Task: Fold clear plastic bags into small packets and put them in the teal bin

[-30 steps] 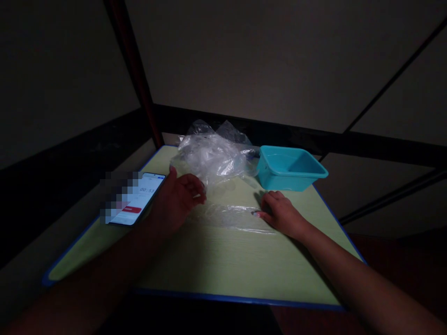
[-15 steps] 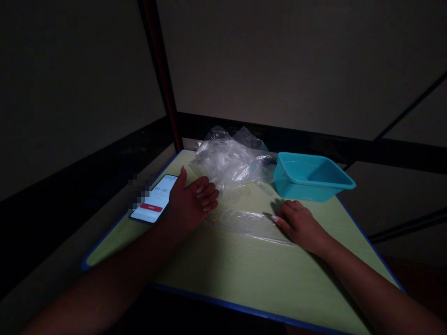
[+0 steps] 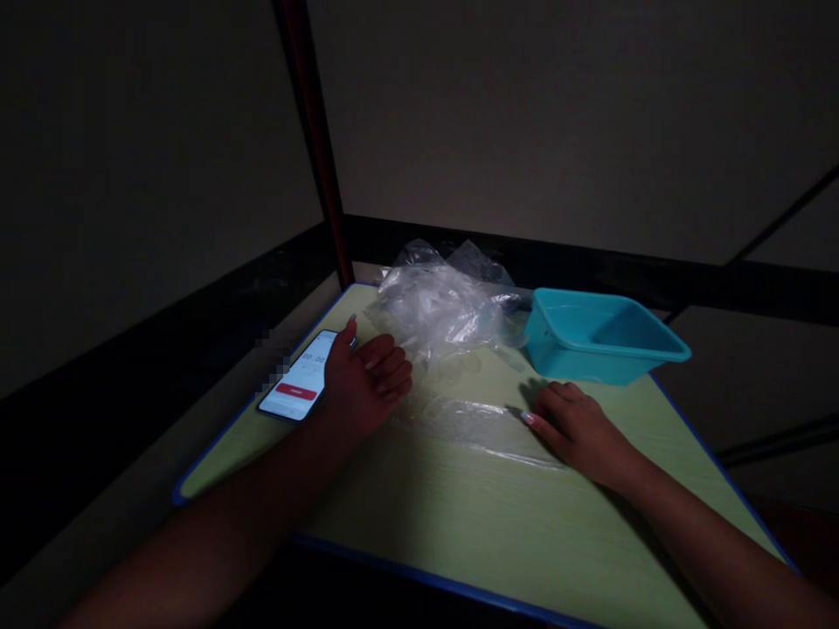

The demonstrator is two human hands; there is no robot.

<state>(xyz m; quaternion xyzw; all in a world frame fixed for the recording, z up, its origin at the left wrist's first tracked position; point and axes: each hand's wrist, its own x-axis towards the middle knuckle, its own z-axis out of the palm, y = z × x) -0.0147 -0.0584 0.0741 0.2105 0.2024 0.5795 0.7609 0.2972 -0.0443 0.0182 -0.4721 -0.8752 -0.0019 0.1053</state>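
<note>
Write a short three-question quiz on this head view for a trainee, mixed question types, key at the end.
1. True or false: the left hand is nearer the phone than the right hand is.
2. As the camera sees it, on which side of the tub is the heap of crumpled plastic?
3. The flat strip of clear plastic lies:
A) inside the tub
B) on top of the phone
C) on the table, between the two hands

Key: 1. True. 2. The left side. 3. C.
</note>
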